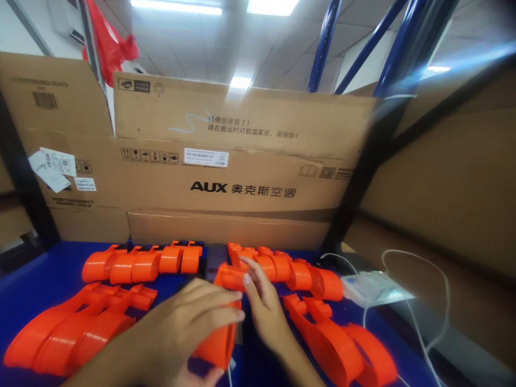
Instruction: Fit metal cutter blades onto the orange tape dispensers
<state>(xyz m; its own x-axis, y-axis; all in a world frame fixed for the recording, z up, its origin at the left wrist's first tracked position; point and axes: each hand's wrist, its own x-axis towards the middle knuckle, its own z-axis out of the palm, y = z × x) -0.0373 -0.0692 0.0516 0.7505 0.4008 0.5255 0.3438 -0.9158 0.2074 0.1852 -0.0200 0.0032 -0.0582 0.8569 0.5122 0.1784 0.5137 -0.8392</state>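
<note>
1. At a blue counter (48,269), the left hand (181,328) lies curled over an orange plastic part (220,344) at the near edge, its grip closed on the piece.
2. The right hand (262,306) touches the part's upper end with loosely bent fingers, clamping nothing.
3. Judged mid-handling: the piece looks set to be steadied before joining the rows of orange parts (141,263) lying near the cardboard boxes (242,161).
</note>
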